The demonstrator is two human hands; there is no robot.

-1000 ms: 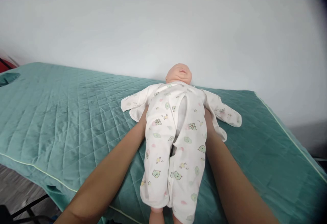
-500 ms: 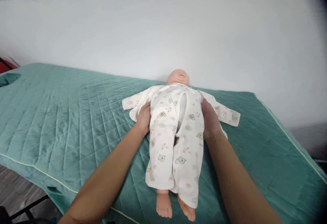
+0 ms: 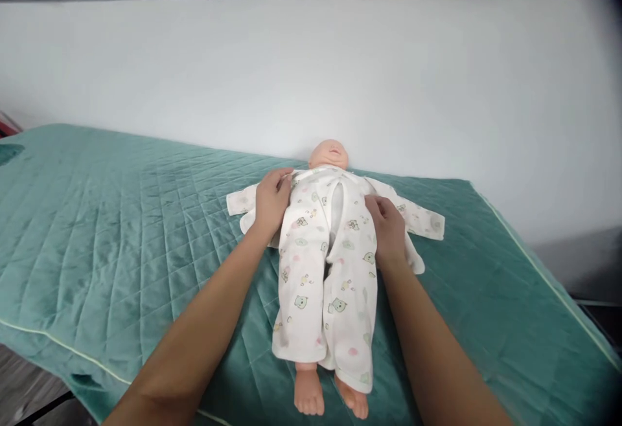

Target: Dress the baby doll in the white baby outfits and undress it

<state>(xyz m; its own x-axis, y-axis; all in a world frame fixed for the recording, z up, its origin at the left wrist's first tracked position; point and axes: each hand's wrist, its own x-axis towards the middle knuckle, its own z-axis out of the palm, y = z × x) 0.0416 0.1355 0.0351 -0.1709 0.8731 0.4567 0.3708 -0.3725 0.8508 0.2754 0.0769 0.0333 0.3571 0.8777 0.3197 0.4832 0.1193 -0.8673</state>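
A baby doll (image 3: 330, 154) lies on its back, head toward the wall and bare feet (image 3: 309, 390) toward me. White baby trousers (image 3: 301, 283) printed with little animals cover its legs and front, with an open slit at the crotch. Under them spreads a matching white top (image 3: 422, 220), its sleeves out to both sides. At the upper left edge of the trousers, my left hand (image 3: 273, 201) has its fingers bent against the cloth. My right hand (image 3: 389, 228) is closed at the opposite edge, its fingertips on the trousers' side. Both sets of fingertips are partly hidden.
The doll rests on a green quilted cover (image 3: 146, 238) with pale piping along its edges. A white wall (image 3: 291, 70) rises directly behind, with a dark band above. Part of a red object (image 3: 7, 129) shows at the far left.
My left hand has moved up along the trousers toward the doll's shoulder. My right hand has turned, its fingers now curled over the trousers' side. The view has shifted slightly.
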